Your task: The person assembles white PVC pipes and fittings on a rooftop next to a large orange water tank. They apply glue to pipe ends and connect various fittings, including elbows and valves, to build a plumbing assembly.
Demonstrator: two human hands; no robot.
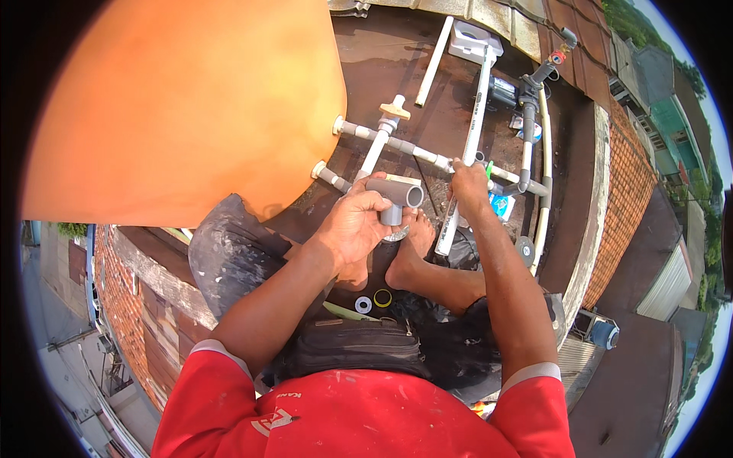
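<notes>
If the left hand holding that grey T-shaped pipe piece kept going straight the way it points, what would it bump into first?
Probably the white pipe run lying across the roof just beyond the left hand and its grey tee fitting. Depth is hard to judge here, so the hand might pass above it.

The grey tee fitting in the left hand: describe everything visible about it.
The grey tee fitting looks like plastic pipe fitting, smooth and matte. Its run lies roughly level, one open round end facing right; the branch points down. The left hand grips its left part from below, fingers wrapped over the top. It is held above the person's bare feet.
</notes>
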